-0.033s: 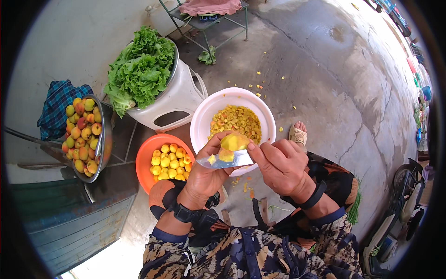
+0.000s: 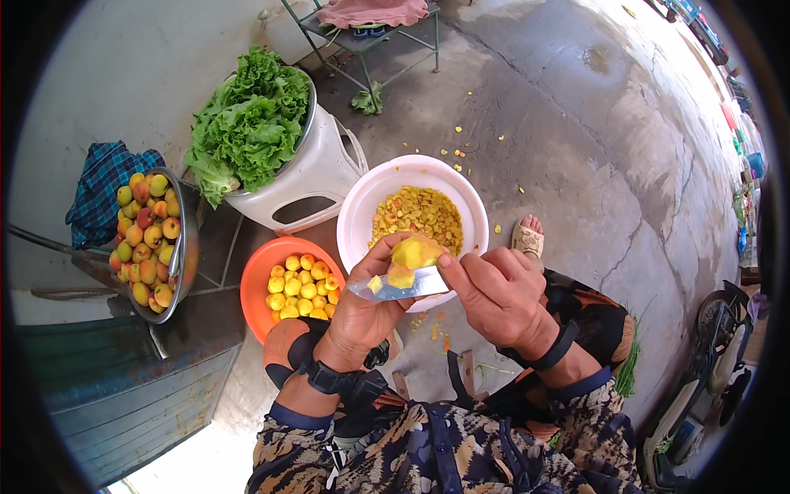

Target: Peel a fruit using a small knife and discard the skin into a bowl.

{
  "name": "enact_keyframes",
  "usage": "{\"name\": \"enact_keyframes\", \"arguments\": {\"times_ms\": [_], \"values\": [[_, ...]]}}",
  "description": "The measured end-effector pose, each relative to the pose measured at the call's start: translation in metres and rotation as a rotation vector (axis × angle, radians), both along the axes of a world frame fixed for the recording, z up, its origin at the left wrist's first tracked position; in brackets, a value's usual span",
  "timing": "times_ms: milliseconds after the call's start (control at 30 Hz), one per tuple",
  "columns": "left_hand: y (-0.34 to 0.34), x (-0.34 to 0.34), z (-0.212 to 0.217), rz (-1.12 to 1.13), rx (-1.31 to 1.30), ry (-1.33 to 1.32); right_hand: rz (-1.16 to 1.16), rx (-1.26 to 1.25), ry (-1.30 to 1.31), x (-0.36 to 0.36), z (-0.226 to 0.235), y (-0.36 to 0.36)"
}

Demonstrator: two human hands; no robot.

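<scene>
My left hand [image 2: 362, 317] is closed round a yellow, peeled-looking peach [image 2: 415, 251]. In my right hand [image 2: 502, 300] is a knife [image 2: 424, 282], its handle hidden by the fingers and its wide shiny blade pointing left. The blade lies against the near side of the peach, with small yellow pieces on it. My right thumb touches the fruit. Both hands are over the near part of a pale pink basin [image 2: 358, 198], which holds a heap of yellow and reddish cut pieces [image 2: 418, 214].
An orange bowl [image 2: 251, 288] of yellow peaches stands left of the basin. Farther left, a metal bowl [image 2: 189, 247] holds unpeeled peaches beside a blue checked cloth [image 2: 103, 189]. Lettuce [image 2: 255, 123] fills a basin on a white stool [image 2: 288, 193]. A green metal stand [image 2: 362, 62] is behind.
</scene>
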State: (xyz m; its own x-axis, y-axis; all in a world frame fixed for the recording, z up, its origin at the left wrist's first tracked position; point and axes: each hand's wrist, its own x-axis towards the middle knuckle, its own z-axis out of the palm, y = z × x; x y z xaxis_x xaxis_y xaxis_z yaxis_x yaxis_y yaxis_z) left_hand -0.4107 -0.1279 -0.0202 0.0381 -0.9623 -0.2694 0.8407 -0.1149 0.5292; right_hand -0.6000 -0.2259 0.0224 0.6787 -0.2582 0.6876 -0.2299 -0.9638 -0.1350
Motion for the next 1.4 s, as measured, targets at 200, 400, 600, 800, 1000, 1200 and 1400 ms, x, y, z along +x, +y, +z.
{"name": "enact_keyframes", "arguments": {"times_ms": [200,400,600,800,1000,1200,1400], "values": [[0.002,-0.001,0.000,-0.011,0.035,0.004,0.045,0.008,0.027,-0.001,0.002,0.001],[0.000,-0.003,0.009,-0.044,-0.141,0.030,-0.021,0.002,-0.025,-0.001,-0.003,-0.005],[-0.001,0.001,0.010,-0.002,0.069,0.057,0.035,0.039,-0.006,0.000,0.002,0.000],[0.001,0.000,0.023,-0.118,-0.117,-0.073,-0.096,0.131,-0.061,-0.002,-0.005,-0.018],[-0.002,-0.002,0.021,-0.009,-0.027,0.050,-0.008,0.108,-0.107,-0.003,0.006,-0.001],[0.002,0.002,0.014,-0.060,-0.116,-0.024,0.047,0.056,-0.043,0.000,0.008,0.002],[0.001,0.004,0.024,-0.235,-0.167,0.105,-0.103,0.108,-0.112,-0.003,-0.007,-0.016]]}}
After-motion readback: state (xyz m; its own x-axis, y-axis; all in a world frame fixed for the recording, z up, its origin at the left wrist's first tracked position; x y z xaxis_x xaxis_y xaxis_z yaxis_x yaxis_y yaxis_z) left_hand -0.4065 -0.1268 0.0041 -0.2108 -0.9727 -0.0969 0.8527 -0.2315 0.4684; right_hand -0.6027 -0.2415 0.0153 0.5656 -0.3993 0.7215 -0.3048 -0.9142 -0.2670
